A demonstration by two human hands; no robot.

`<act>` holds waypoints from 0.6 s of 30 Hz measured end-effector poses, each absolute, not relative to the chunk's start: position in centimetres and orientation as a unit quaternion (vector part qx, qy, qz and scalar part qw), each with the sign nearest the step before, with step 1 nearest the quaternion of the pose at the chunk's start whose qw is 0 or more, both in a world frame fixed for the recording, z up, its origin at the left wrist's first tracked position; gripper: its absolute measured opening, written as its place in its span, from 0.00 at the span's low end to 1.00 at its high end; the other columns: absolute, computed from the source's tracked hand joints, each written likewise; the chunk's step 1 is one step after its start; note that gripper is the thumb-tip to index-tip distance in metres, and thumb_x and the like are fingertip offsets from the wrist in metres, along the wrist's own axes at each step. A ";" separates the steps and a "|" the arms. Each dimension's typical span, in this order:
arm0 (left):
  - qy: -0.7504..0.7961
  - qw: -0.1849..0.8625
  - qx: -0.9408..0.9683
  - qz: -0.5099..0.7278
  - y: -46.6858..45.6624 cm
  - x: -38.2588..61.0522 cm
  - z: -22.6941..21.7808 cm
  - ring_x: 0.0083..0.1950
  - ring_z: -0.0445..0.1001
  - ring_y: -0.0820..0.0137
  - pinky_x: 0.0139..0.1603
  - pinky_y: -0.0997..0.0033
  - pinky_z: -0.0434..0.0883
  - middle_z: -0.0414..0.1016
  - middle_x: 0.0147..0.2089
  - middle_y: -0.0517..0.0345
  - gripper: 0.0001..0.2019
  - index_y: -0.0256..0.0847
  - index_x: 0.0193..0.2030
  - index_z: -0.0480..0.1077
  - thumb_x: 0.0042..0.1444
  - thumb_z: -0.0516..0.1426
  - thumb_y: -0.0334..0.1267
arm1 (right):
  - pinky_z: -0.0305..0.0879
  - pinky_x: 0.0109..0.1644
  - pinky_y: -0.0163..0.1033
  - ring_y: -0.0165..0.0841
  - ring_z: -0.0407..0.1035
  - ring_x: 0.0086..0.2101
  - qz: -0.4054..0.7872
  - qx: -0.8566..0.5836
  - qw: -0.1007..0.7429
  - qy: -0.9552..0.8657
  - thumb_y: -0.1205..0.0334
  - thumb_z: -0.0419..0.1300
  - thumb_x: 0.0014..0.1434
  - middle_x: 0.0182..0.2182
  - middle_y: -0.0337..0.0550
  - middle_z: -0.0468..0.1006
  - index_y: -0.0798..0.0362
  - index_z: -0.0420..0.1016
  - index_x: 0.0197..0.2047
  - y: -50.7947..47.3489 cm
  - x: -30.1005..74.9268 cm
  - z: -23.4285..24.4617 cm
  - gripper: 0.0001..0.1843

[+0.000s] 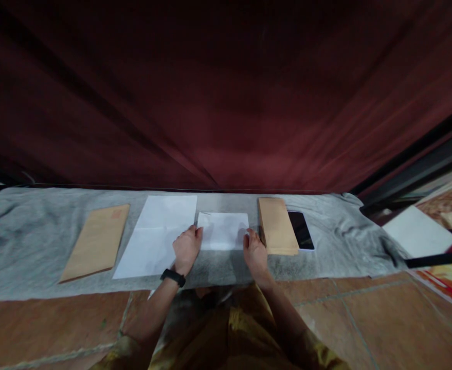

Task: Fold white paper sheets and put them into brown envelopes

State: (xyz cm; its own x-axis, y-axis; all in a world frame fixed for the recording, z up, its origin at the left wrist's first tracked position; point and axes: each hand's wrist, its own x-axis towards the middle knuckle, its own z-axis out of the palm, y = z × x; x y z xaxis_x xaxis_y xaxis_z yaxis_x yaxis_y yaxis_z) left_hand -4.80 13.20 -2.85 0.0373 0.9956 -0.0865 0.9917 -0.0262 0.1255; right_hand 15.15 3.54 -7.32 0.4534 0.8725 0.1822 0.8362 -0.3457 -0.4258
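Observation:
A folded sheet of white paper [224,231] lies flat on the grey cloth in front of me. My left hand [187,248], with a black band on its wrist, is closed at the sheet's left edge, thumb and fingers together on it. At the opposite edge my right hand [255,251] has its fingers curled onto the paper, closed as well. Left of my left hand is a larger white paper sheet [160,231] with a crease across it. Just beyond my right hand sits a stack of brown envelopes [278,226].
A dark-screened phone [301,230] lies partly beside the envelope stack. Another brown envelope [96,241] rests at the left. The grey cloth [337,236] covers a narrow surface backed by a dark red curtain [226,103]. Tiled floor [349,318] shows below.

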 end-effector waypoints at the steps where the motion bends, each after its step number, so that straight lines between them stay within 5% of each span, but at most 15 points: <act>1: 0.694 0.073 0.716 0.012 13.3 -4.7 -2.8 0.43 0.82 0.54 0.41 0.63 0.70 0.82 0.39 0.42 0.23 0.39 0.50 0.75 0.71 0.44 0.50 | 0.70 0.46 0.38 0.39 0.79 0.42 0.032 -0.821 0.227 -0.524 0.63 0.45 0.74 0.45 0.56 0.82 0.57 0.71 0.59 3.6 15.1 -7.3 0.18; 18: 0.676 0.043 0.735 0.023 13.8 -4.1 -3.9 0.42 0.82 0.52 0.40 0.61 0.71 0.82 0.37 0.37 0.26 0.34 0.54 0.73 0.72 0.39 0.48 | 0.71 0.37 0.39 0.39 0.79 0.36 -0.002 -0.831 0.141 -0.538 0.62 0.43 0.74 0.45 0.58 0.79 0.56 0.70 0.59 4.6 15.2 -7.1 0.20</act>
State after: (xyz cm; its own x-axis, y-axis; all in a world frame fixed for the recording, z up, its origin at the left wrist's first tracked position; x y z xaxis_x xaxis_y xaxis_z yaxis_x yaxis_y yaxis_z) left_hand -4.06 13.79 -3.88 0.0843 0.9961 -0.0243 0.9923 -0.0817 0.0935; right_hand 15.18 4.56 -7.08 0.4206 0.8940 0.1547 0.8948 -0.3807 -0.2331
